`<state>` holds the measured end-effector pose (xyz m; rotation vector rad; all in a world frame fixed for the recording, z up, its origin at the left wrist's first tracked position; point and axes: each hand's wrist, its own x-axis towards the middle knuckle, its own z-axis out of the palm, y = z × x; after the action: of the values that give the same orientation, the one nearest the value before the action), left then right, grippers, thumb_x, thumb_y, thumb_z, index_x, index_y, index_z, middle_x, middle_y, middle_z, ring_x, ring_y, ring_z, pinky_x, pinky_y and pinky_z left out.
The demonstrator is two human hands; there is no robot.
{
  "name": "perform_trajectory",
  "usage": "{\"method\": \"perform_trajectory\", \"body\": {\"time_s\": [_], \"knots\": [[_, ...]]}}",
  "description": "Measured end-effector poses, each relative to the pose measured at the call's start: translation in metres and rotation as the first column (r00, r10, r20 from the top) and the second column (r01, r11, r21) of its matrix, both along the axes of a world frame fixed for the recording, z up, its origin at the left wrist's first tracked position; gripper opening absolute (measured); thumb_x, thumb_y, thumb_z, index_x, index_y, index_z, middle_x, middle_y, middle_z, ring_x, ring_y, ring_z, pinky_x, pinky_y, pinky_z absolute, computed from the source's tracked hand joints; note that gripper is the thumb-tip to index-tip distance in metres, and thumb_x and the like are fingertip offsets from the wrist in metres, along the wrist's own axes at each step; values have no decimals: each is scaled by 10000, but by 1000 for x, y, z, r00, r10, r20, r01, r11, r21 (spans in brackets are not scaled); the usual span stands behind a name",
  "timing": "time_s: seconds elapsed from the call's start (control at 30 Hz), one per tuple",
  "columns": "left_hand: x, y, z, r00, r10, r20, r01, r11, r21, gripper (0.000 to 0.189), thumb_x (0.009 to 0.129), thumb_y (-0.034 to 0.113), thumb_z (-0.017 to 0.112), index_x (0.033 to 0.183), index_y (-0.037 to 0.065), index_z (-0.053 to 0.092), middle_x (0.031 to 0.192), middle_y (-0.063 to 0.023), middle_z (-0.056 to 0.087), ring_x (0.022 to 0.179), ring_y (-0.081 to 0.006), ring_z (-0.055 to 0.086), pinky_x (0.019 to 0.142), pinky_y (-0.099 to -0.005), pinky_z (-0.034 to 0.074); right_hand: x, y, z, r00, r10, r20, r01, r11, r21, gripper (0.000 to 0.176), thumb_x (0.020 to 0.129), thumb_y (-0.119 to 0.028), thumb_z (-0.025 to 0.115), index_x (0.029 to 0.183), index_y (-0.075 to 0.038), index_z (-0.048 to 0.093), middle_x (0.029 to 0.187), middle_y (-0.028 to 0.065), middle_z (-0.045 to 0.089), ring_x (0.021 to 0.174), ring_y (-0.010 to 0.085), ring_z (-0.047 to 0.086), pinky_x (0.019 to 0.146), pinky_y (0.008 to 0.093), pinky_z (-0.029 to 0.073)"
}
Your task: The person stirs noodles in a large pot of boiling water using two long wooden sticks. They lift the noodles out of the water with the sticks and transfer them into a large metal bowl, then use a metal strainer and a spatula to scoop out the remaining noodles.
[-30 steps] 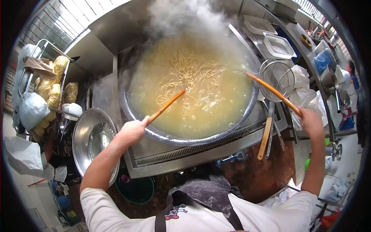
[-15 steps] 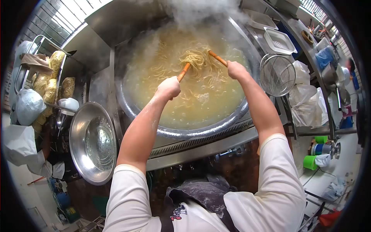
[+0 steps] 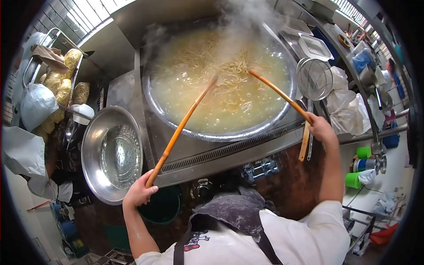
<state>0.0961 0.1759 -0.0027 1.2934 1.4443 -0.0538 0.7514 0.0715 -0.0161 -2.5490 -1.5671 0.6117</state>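
Observation:
My left hand [image 3: 140, 190] is wrapped round the near end of a long wooden stick [image 3: 182, 126], just right of the steel basin. In my right hand [image 3: 321, 129] is a second long wooden stick [image 3: 282, 97], gripped beyond the pot's right rim. Both sticks slant inward, their far tips at the pale noodles [image 3: 234, 66] in cloudy, bubbling water. The noodles float in a large round pot [image 3: 212, 136] set into a steel stove. Steam hides part of the pot's far side.
At left stands a perforated steel basin [image 3: 90, 154], with a dark green bucket [image 3: 165, 205] below. Bagged noodles [image 3: 56, 84] fill a rack. Right of the pot are a wire strainer [image 3: 314, 79], a white tray [image 3: 316, 47], white plastic bags [image 3: 349, 112] and a wooden-handled tool [image 3: 304, 141].
Both hands have drawn back from above the pot toward my body and apart, each keeping its stick. More of the sticks shows, and the raised clump of noodles now lies lower in the water.

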Motion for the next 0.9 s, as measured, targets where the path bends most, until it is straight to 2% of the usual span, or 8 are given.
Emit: {"method": "perform_trajectory", "body": {"time_s": [0.2,0.27,0.3,0.37,0.6,0.63,0.77,0.9], "knots": [[-15,-22,11,999,23,-35,-20,996,87,722,859,33,694,1511,186,424,677,-20,515,480,-106,503,402,-283,424,-81,68,-79,979,169,-115,-158,982,101,399,882,-85,560,1280,-119,568,984,243,685,937,431,655,809,492,523],[-6,-12,-3,962,-152,-225,223,917,332,710,853,80,705,1499,186,430,766,-115,634,592,-238,640,528,-387,520,-96,72,-79,978,178,-106,-165,979,120,399,883,-91,564,1281,-116,567,986,244,684,944,430,654,814,492,523],[-16,-1,-37,931,-244,-270,354,783,511,683,851,143,711,1479,181,443,948,-212,697,861,-384,695,761,-475,544,-100,71,-79,977,188,-99,-175,976,129,400,883,-98,569,1283,-113,566,989,246,683,950,428,653,820,492,523],[19,16,-39,940,-224,-259,305,890,338,667,854,181,713,1463,162,441,1051,-251,686,1041,-437,642,897,-497,495,-93,51,-58,973,210,-95,-198,973,119,418,879,-99,575,1296,-116,564,995,245,684,956,428,652,823,490,522],[102,49,-133,907,-419,-45,379,763,524,671,873,139,685,1480,149,397,836,-228,671,685,-303,686,641,-451,535,-83,-56,60,995,86,-59,-80,993,87,459,857,-68,589,1311,-132,568,925,239,667,885,428,649,782,477,507],[115,39,-93,950,-313,-9,304,913,272,685,869,128,696,1490,159,409,774,-157,633,614,-216,631,572,-396,506,-88,-61,69,1000,3,-4,-3,1000,23,463,857,-66,588,1315,-134,566,897,240,659,861,426,649,773,474,506],[42,33,-102,937,-305,171,259,935,244,745,858,101,711,1530,156,392,678,10,471,467,-98,462,409,-289,374,-82,-44,60,999,21,48,-22,999,22,469,856,-52,585,1318,-132,564,910,250,660,864,429,647,776,467,508],[-46,-14,-65,975,-163,150,151,984,92,748,857,46,696,1533,170,400,688,13,501,470,-100,486,411,-266,414,-81,15,-4,986,156,-52,-152,986,74,454,862,-42,573,1311,-112,568,979,248,672,913,418,651,817,456,516]]}}
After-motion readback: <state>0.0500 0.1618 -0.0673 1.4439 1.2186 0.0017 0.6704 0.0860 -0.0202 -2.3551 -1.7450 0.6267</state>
